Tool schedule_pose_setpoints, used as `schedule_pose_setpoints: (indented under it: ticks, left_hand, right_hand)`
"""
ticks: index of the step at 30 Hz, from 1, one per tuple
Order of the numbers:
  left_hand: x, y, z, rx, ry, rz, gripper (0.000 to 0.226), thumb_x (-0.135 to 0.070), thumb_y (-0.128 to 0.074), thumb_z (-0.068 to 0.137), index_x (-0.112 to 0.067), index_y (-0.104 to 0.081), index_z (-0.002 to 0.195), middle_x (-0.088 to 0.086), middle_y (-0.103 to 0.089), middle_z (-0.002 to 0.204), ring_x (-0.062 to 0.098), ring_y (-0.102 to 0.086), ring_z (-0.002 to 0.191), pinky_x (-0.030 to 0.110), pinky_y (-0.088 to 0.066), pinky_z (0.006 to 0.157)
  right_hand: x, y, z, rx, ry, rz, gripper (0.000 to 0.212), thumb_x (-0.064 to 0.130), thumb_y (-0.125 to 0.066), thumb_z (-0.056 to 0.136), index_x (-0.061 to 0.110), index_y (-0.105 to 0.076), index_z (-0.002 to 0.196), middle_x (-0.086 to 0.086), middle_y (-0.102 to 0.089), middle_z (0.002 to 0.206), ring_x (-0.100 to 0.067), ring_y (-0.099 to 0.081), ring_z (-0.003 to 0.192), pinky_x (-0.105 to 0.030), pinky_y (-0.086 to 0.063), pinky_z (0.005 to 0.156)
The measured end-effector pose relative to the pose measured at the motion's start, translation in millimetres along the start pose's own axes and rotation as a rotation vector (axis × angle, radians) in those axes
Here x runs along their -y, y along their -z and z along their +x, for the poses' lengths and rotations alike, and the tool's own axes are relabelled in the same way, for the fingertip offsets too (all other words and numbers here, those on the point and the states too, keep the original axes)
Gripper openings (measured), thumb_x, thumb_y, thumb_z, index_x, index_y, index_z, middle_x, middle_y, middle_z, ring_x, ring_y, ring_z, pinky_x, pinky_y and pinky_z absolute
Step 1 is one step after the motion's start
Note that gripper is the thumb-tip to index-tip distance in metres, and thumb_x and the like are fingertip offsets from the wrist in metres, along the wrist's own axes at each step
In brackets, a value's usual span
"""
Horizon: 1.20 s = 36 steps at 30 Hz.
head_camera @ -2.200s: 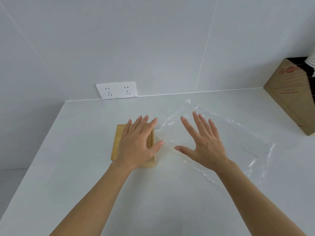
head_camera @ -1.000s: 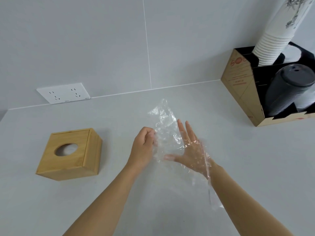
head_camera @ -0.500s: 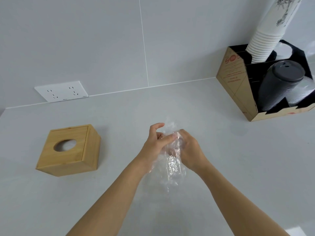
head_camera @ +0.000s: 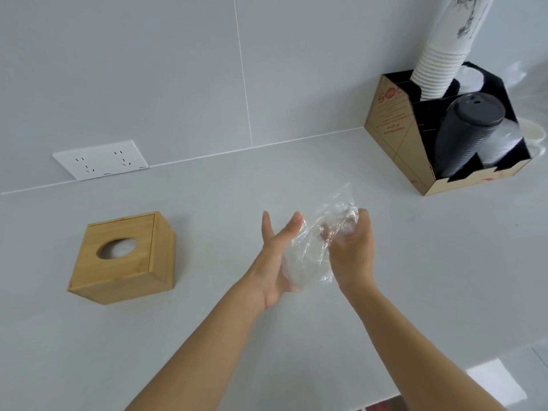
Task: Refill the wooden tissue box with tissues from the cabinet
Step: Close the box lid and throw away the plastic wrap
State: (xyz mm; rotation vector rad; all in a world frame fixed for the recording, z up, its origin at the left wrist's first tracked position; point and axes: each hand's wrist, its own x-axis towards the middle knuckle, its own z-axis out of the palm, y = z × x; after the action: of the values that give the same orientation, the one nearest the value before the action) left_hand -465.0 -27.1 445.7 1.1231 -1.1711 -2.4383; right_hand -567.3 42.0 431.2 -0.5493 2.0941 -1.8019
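Note:
The wooden tissue box [head_camera: 124, 258] stands on the grey counter at the left, lid on, with white tissue showing through its round top hole. A crumpled clear plastic wrapper [head_camera: 318, 244] hangs between my two hands above the middle of the counter. My right hand [head_camera: 351, 250] is closed around its upper part. My left hand [head_camera: 274, 262] has its fingers spread and its palm pressed against the wrapper's lower part. Both hands are well to the right of the box and apart from it.
A cardboard cup holder [head_camera: 421, 149] stands at the back right with a stack of white paper cups [head_camera: 441, 54] and a stack of black lids [head_camera: 465, 132]. A white double socket [head_camera: 100, 160] sits on the wall at the back left. The counter's front edge runs along the lower right.
My left hand left the wooden box, and both hands gathered the flat plastic wrapper into a crumpled wad. Since half a second ago my left hand's fingers have spread apart.

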Motion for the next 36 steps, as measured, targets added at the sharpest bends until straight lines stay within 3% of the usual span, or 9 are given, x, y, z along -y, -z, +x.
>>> schedule_pose_setpoints:
  ticks: [4, 7, 10, 14, 18, 21, 30, 34, 36]
  left_hand:
    - [3.9, -2.1, -7.7, 0.098, -0.024, -0.004, 0.092, -0.049, -0.082, 0.059, -0.058, -0.027, 0.132, -0.011, -0.059, 0.124, 0.019, -0.065, 0.105, 0.049, -0.051, 0.086]
    - [13.0, 3.3, -18.7, 0.071, -0.068, -0.013, 0.054, -0.034, -0.079, 0.06, -0.036, -0.055, 0.109, -0.004, -0.07, 0.093, 0.021, -0.068, 0.078, 0.039, -0.049, 0.068]
    - [21.0, 9.5, -31.7, 0.049, -0.128, -0.012, 0.033, -0.024, -0.075, 0.065, -0.024, -0.056, 0.092, -0.004, -0.068, 0.078, 0.02, -0.065, 0.066, 0.028, -0.046, 0.055]
    - [27.4, 16.4, -44.8, 0.069, -0.168, 0.029, 0.022, -0.02, -0.071, 0.064, -0.022, -0.057, 0.081, 0.001, -0.068, 0.083, 0.024, -0.064, 0.074, 0.035, -0.049, 0.065]
    - [39.6, 8.6, -58.4, 0.112, -0.136, 0.099, 0.013, -0.018, -0.069, 0.072, -0.023, -0.057, 0.073, -0.002, -0.069, 0.081, 0.02, -0.067, 0.077, 0.037, -0.052, 0.07]
    - [48.8, -6.9, -68.4, 0.155, -0.115, 0.128, 0.006, -0.023, -0.062, 0.084, -0.019, -0.058, 0.085, -0.001, -0.07, 0.08, 0.017, -0.067, 0.074, 0.026, -0.052, 0.058]
    - [99.7, -72.5, -74.9, 0.447, 0.057, 0.097, 0.083, -0.043, -0.075, 0.068, -0.018, -0.039, 0.139, 0.015, -0.053, 0.135, 0.032, -0.052, 0.123, 0.051, -0.037, 0.106]
    - [140.0, -105.2, -79.3, 0.527, 0.096, 0.201, 0.097, -0.03, -0.077, 0.055, -0.031, -0.031, 0.14, 0.004, -0.046, 0.141, 0.019, -0.044, 0.128, 0.033, -0.036, 0.105]
    - [167.6, -123.1, -78.3, 0.541, 0.076, 0.343, 0.1, -0.03, -0.079, 0.059, -0.04, -0.02, 0.139, -0.001, -0.036, 0.146, 0.016, -0.035, 0.133, 0.036, -0.026, 0.111]
  right_hand:
    - [-7.5, -3.9, -33.5, 0.177, 0.067, 0.022, 0.048, -0.006, -0.048, 0.087, 0.028, -0.039, 0.119, 0.004, -0.06, 0.081, -0.01, -0.06, 0.066, -0.028, -0.052, 0.065]
    - [-7.2, -1.1, -48.3, 0.29, 0.042, 0.064, 0.045, -0.007, -0.05, 0.086, 0.031, -0.05, 0.109, 0.005, -0.067, 0.085, -0.019, -0.067, 0.078, -0.038, -0.054, 0.07]
    - [-2.9, 4.5, -68.1, 0.391, 0.006, 0.174, 0.049, -0.006, -0.049, 0.076, 0.031, -0.058, 0.107, 0.003, -0.069, 0.102, -0.017, -0.067, 0.097, -0.029, -0.052, 0.076]
    - [-4.3, 15.7, -91.0, 0.464, -0.081, 0.406, 0.04, 0.013, -0.055, 0.07, 0.029, -0.067, 0.104, -0.019, -0.05, 0.128, -0.031, -0.047, 0.125, -0.036, -0.044, 0.091]
    - [-5.2, 29.1, -112.2, 0.436, -0.149, 0.477, 0.064, 0.047, -0.072, 0.07, 0.009, -0.056, 0.12, -0.013, -0.061, 0.117, -0.028, -0.058, 0.114, -0.038, -0.047, 0.09]
    - [-2.5, 41.1, -130.5, 0.28, -0.107, 0.424, 0.05, 0.032, -0.069, 0.077, 0.015, -0.054, 0.122, -0.002, -0.068, 0.112, -0.016, -0.064, 0.109, -0.027, -0.051, 0.086]
    - [-19.5, 139.0, -149.5, 0.058, -0.009, 0.315, 0.04, 0.029, -0.068, 0.078, 0.029, -0.058, 0.117, 0.004, -0.068, 0.114, -0.015, -0.064, 0.11, -0.033, -0.05, 0.093]
    - [-47.2, 195.1, -157.8, -0.008, -0.049, 0.317, 0.052, 0.037, -0.069, 0.073, 0.02, -0.058, 0.121, -0.005, -0.068, 0.114, -0.023, -0.064, 0.109, -0.042, -0.049, 0.095]
    - [-65.5, 224.9, -162.6, -0.002, -0.073, 0.313, 0.049, 0.034, -0.068, 0.075, 0.021, -0.057, 0.12, -0.004, -0.068, 0.115, -0.022, -0.064, 0.109, -0.038, -0.05, 0.094]
